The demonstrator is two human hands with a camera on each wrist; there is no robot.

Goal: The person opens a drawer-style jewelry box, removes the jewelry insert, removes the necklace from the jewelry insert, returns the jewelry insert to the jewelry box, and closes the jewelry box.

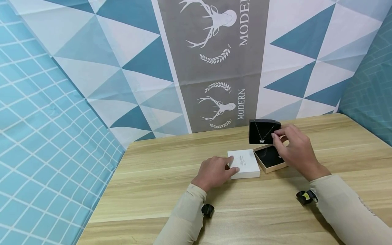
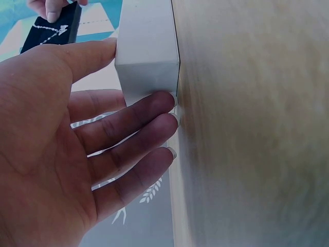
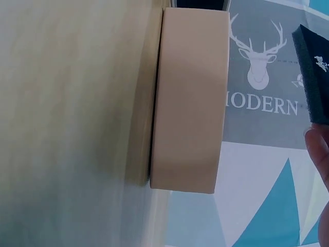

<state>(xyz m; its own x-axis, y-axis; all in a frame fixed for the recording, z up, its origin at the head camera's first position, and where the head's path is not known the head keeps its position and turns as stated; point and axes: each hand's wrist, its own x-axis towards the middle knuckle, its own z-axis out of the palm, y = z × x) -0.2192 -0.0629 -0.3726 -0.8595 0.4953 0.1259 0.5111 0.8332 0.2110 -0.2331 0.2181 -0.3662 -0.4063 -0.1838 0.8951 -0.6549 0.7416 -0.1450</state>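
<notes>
My right hand (image 1: 295, 149) pinches the right edge of a black foam jewellery pad (image 1: 256, 137), raised above the table and tilted toward me. A fine silver necklace with a butterfly pendant (image 1: 261, 141) lies across its face. Below it sits an open tan box base (image 1: 272, 168) with a black inside, partly hidden by the right hand. A small silver piece shows in it. My left hand (image 1: 214, 172) rests on the left side of a white box lid (image 1: 249, 163) with small print on top. Its fingers (image 2: 139, 126) are extended along the lid's end.
The lid and the box base lie side by side on a wood-grain table (image 1: 147, 190). Behind them hangs a patterned cloth (image 1: 226, 75) with deer heads and triangles. A blue gridded cloth (image 1: 46, 136) hangs on the left.
</notes>
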